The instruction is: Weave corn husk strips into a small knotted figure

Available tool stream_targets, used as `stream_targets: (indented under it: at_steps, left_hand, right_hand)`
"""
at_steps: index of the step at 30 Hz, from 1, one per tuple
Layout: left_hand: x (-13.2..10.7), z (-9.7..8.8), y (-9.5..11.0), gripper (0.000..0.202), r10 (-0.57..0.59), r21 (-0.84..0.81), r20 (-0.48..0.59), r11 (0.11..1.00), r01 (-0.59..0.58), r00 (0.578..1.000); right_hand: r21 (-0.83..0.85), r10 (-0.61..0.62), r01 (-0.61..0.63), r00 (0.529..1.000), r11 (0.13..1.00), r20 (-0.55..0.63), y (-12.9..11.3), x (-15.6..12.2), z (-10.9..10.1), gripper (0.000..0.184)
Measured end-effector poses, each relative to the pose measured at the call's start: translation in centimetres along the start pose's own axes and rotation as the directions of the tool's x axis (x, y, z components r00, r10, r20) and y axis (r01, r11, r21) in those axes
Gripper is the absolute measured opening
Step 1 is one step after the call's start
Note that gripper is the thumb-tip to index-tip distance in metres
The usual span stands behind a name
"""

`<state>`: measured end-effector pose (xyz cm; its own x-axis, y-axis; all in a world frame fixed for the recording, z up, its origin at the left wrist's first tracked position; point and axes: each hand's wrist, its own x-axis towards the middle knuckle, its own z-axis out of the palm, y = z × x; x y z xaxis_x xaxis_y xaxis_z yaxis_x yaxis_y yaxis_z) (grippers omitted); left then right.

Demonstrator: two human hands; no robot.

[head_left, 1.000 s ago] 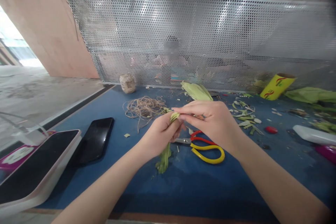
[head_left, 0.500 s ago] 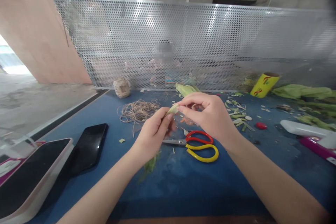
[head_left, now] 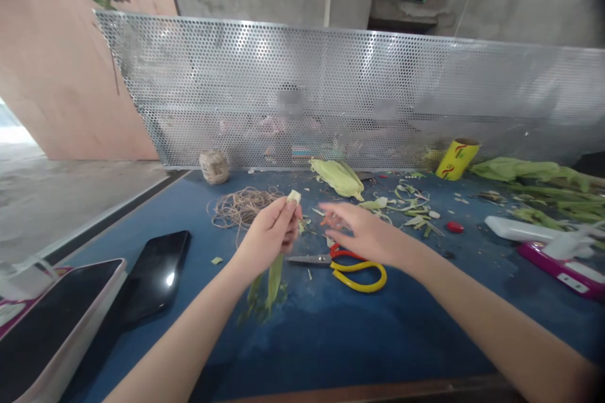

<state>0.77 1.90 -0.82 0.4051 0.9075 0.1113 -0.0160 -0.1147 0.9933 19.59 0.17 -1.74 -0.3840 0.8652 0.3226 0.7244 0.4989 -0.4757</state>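
Observation:
My left hand (head_left: 269,227) is closed around a leafy green stalk (head_left: 275,280). Its pale, blunt end sticks up between thumb and forefinger, while long green leaves hang below the fist; the middle is hidden by the fingers. To the right, apart from the stalk, my right hand (head_left: 362,230) has its fingers spread, with nothing seen in them. Just under it lie scissors (head_left: 362,277) with one red and one yellow handle, blades pointing left. A heap of thin brown twine (head_left: 239,208) is beyond my left hand, and a pale-green corn ear in its husk (head_left: 336,177) lies farther back.
Two phones, a black one (head_left: 158,274) and one in a pale case (head_left: 66,327), are on the left. Vegetable scraps (head_left: 418,214), a yellow roll (head_left: 457,159) and a purple-and-white device (head_left: 558,267) occupy the right. A perforated metal screen (head_left: 227,94) stands behind, people beyond it.
My right hand has let go of the stalk's pale end, opened and moved away to the right. My left hand still holds the stalk, slightly lower and more upright. The view has shifted a little.

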Motion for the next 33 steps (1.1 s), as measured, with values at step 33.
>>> stream_targets:
  at_steps: [33]
  left_hand:
    - [0.7,-0.3,-0.7,0.024,-0.013,-0.017,0.002,1.000,0.013,1.000]
  right_hand:
    - [-0.588,0.135,0.079,0.941,0.805,0.311,2.6,-3.4,3.4,0.062]
